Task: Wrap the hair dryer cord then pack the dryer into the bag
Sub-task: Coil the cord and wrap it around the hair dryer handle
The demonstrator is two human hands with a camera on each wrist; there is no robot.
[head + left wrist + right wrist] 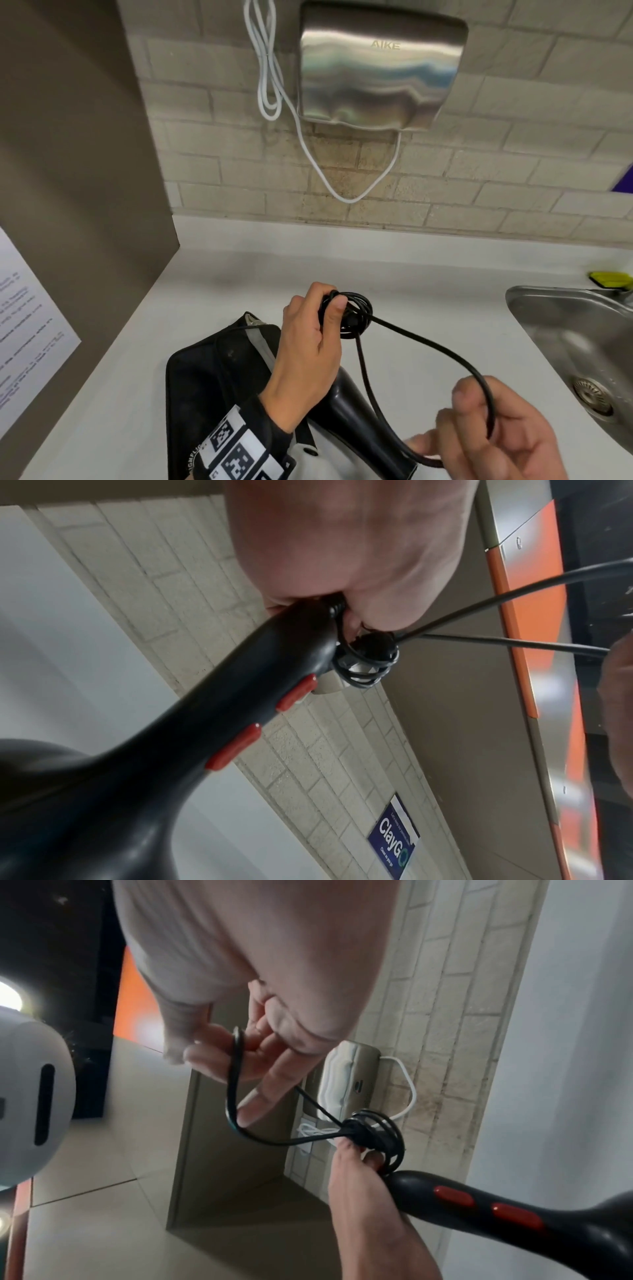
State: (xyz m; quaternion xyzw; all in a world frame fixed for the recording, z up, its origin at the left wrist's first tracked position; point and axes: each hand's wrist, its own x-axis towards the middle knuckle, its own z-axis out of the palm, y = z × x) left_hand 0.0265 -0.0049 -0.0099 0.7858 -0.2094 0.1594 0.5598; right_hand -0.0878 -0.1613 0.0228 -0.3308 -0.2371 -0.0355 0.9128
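Just above a white counter (239, 274), the person's left hand (308, 349) grips the end of a black hair dryer's (356, 407) handle, fingers and thumb curled around it and around a small coil of black cord (356, 315) bunched there. From that coil a loose loop of the cord swings out to the right and down, passing through the right hand (496, 435), which pinches it between thumb and curled fingers near the lower right of the head view. The dryer's body points back toward the person, and two red switches (267, 723) run along its handle in the wrist views. Beneath the dryer and the left wrist, a black bag (212, 370) with a grey zip edge lies flat on the counter. To the right sits a steel sink (575, 342) with a yellow sponge (609, 279) at its far corner. On the tiled wall behind hangs a steel hand dryer (380, 65), a white cable (274, 68) looping beside and under it.
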